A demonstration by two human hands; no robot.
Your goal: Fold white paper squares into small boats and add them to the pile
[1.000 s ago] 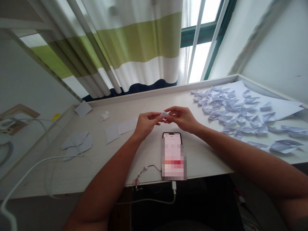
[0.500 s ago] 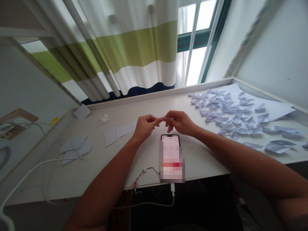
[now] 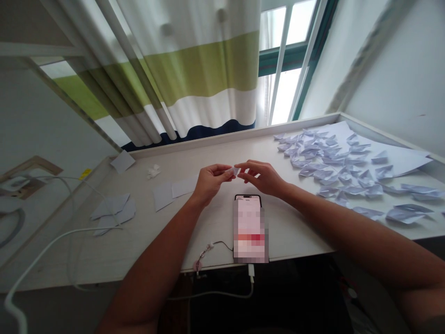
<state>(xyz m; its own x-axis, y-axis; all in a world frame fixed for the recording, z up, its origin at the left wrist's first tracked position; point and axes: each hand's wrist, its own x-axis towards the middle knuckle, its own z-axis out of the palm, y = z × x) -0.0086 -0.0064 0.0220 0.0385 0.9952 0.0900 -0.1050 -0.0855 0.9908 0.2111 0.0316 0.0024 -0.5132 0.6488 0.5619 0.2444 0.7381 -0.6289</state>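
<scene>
My left hand point(image 3: 210, 183) pinches a small folded piece of white paper point(image 3: 235, 171) between thumb and fingertips, above the middle of the table. Facing it from the right, my right hand point(image 3: 261, 176) has its thumb and index finger spread apart at the paper's edge. Whether those fingertips touch the paper is too small to tell. Many folded paper boats point(image 3: 325, 174) lie spread over the right side of the table. Flat paper pieces point(image 3: 162, 197) lie left of my left hand.
A phone point(image 3: 248, 227) lies below my hands at the table's front edge, with a charging cable point(image 3: 251, 273) plugged in and a beaded strap point(image 3: 205, 253) beside it. More paper sheets point(image 3: 116, 208) and a crumpled white scrap point(image 3: 153, 171) lie left. Large white sheets point(image 3: 399, 155) lie back right.
My right thumb and index finger have parted from their pinch, and more of the folded paper shows in my left fingertips. The view has shifted slightly.
</scene>
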